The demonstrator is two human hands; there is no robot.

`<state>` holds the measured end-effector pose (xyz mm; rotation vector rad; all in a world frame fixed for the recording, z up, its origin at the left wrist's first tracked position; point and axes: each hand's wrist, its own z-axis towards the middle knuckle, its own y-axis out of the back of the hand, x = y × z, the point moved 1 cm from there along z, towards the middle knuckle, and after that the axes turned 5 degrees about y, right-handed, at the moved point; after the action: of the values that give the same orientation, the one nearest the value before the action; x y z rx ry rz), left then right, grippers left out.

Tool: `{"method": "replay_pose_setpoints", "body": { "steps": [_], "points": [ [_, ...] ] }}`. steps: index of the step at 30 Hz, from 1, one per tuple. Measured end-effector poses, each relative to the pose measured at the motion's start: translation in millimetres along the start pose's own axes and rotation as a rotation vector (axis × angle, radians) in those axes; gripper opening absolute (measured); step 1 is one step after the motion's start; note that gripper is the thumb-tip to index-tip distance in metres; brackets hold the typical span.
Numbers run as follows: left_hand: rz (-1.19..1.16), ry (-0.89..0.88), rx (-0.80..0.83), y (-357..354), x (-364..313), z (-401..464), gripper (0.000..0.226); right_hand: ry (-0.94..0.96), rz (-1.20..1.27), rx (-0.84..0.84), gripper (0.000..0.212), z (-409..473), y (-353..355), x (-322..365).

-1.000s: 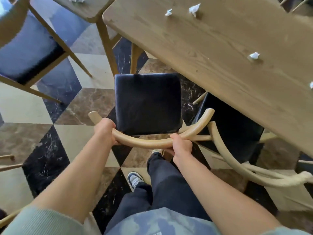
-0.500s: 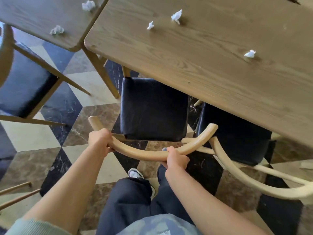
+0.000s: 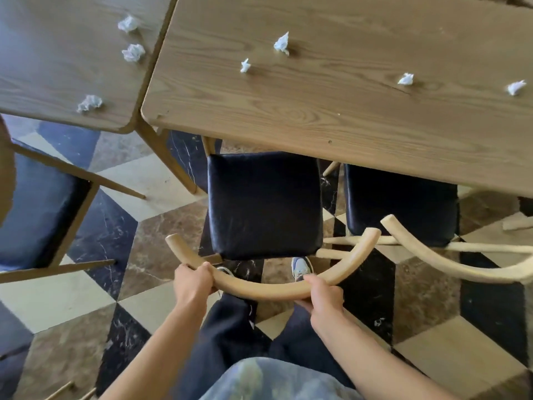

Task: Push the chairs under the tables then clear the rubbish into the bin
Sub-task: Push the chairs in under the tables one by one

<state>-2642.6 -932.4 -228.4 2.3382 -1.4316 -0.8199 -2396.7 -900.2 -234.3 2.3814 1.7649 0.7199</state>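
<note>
Both hands grip the curved wooden backrest (image 3: 274,290) of a chair with a dark cushioned seat (image 3: 264,204): the left hand (image 3: 193,284) near the rail's left end, the right hand (image 3: 324,297) toward its right. The front edge of the seat lies just under the near edge of the right desk (image 3: 346,116). A second chair (image 3: 403,203) stands just beside it, further under the same desk. Four crumpled paper scraps (image 3: 281,43) lie on this desk, three more (image 3: 133,52) on the left desk (image 3: 57,67). A third chair (image 3: 37,209) stands at the left, seemingly clear of the desks. Shoes (image 3: 301,268) show on the patterned floor (image 3: 144,241).
</note>
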Motion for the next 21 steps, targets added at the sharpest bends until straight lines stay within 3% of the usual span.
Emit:
{"method": "replay_pose_setpoints", "body": {
  "steps": [8,15,19,21],
  "points": [
    [0.206,-0.150,0.087,-8.4,-26.5,16.4,0.027,-0.029,0.182,0.015,0.053,-1.7,-4.5,-6.8],
    [0.107,-0.101,0.095,-25.9,-86.2,34.9,0.030,-0.007,0.261,0.083,0.067,9.7,-34.4,32.5],
    [0.127,-0.127,0.060,-27.0,-122.6,50.1,0.031,-0.019,0.285,0.142,0.057,7.6,-61.7,58.1],
    [0.107,-0.160,0.064,-29.8,-148.8,60.7,0.030,-0.004,0.299,0.181,0.061,10.8,-78.9,77.4]
  ]
}}
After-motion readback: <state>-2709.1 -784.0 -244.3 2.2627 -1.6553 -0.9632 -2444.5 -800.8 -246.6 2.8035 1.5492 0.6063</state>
